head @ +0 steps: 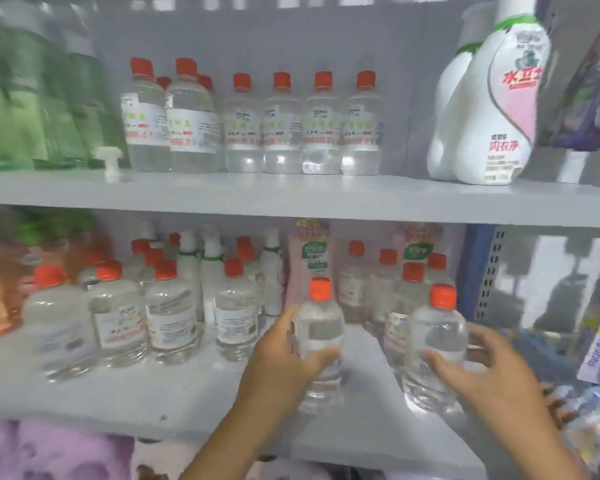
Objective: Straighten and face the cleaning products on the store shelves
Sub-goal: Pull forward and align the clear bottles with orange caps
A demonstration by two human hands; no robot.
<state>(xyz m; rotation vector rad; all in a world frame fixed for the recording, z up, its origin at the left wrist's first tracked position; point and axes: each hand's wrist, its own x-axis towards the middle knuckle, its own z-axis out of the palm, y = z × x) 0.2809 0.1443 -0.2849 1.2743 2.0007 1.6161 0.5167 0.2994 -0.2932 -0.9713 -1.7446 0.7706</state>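
On the lower shelf (174, 396), my left hand (284, 355) grips a clear bottle with an orange cap (321, 327), thumb across its front and fingers behind its left side. My right hand (478, 372) holds a second clear orange-capped bottle (437, 341) at the shelf's right front, thumb on the front and fingers round its right side. Both bottles stand upright. Several more of the same bottles (174, 317) stand unevenly to the left, labels turned different ways. More orange-capped bottles (409, 282) stand behind the held ones.
The upper shelf (291, 195) carries a neat row of orange-capped bottles (302, 126), green bottles (32, 109) at the left and white detergent bottles (489, 109) at the right. A small white cap (110, 164) lies on that shelf. A blue upright post (475, 275) borders the right side.
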